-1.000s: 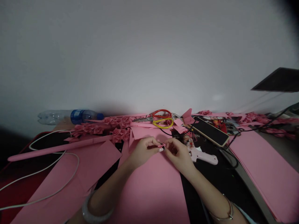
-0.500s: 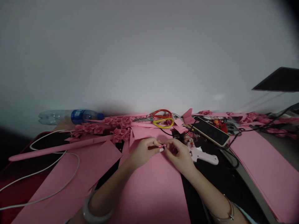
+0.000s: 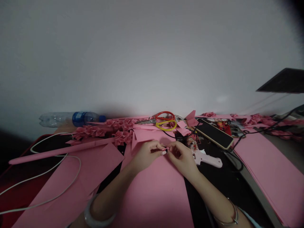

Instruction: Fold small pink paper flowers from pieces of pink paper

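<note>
My left hand (image 3: 146, 154) and my right hand (image 3: 181, 156) meet over a pink paper sheet (image 3: 156, 190) at the table's middle. Both pinch one small folded pink paper piece (image 3: 165, 148) between their fingertips. Thumbs and forefingers are pressed together on it, and the piece is mostly hidden by the fingers. A bangle sits on each wrist.
Folded pink paper flowers (image 3: 111, 128) lie in rows behind the hands. Red and yellow scissors (image 3: 163, 120), a phone (image 3: 216, 133), a pink glue gun (image 3: 207, 158), a water bottle (image 3: 71, 118) lying flat, a white cable (image 3: 47, 171) and a pink paper stack (image 3: 268, 171) surround them.
</note>
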### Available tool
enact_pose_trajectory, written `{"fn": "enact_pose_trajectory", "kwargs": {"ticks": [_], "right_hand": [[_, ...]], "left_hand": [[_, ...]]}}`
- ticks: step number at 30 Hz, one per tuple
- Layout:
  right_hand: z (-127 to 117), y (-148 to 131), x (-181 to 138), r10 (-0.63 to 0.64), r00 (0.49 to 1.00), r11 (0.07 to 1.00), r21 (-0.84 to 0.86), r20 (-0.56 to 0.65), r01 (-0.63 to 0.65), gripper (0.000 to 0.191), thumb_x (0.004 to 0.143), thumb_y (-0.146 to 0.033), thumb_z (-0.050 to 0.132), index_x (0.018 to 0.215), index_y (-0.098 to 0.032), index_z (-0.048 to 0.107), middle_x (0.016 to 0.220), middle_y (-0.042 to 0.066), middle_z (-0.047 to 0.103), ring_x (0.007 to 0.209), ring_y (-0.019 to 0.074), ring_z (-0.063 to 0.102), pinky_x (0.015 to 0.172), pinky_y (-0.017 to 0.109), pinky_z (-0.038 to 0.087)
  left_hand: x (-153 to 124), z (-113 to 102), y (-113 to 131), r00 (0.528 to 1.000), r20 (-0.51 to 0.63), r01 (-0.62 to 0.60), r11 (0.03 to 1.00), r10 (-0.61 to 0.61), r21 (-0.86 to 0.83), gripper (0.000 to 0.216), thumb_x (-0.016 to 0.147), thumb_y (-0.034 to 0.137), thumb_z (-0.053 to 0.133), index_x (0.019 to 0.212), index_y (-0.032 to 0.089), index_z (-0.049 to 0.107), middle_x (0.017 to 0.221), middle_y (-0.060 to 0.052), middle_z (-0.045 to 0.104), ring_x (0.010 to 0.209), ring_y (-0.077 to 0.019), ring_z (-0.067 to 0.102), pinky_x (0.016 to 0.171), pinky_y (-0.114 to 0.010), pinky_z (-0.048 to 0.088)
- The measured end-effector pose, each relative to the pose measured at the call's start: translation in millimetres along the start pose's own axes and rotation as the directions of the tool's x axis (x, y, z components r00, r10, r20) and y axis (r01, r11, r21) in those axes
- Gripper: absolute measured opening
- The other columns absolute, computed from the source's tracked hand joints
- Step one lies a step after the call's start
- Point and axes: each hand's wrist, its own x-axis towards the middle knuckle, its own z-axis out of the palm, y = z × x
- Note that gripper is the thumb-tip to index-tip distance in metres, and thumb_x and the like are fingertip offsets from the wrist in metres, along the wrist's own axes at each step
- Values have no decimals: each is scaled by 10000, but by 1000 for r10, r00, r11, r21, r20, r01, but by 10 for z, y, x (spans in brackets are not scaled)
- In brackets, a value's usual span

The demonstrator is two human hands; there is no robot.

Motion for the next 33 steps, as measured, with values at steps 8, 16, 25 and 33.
{"fn": "enact_pose_trajectory", "kwargs": {"ticks": [8,16,25,33], "right_hand": [[-4,0,-3,3,1000,1000,0,4,-3,69,816,-176,576,851,-200,630,694,5,610,551,132,519,501,247,392],[-10,-20,17,29,1000,999,41,6,-29,55,827,-194,578,842,-199,631,686,2,601,558,135,517,504,249,385],[-8,12,14,105,993,981,158,45,-111,100,852,-224,554,910,-192,630,695,-1,588,593,148,534,542,263,401],[-4,25,4,131,991,966,220,42,-137,171,843,-195,555,999,-191,626,746,-1,592,617,143,539,557,260,411]], "left_hand": [[-5,-1,3,1000,13,5,1000,-5,5,48,777,177,676,730,182,673,850,-30,695,887,-200,659,825,-323,510],[-2,21,1,999,-28,40,999,-40,-21,46,775,177,691,772,186,646,852,-20,711,875,-190,673,796,-307,515],[4,2,17,997,-45,54,977,-64,-204,147,768,257,735,859,181,649,863,-16,698,795,-160,675,740,-294,544],[8,4,16,993,-67,78,964,-98,-254,241,762,336,747,898,177,628,875,-30,702,771,-161,687,759,-324,573]]}}
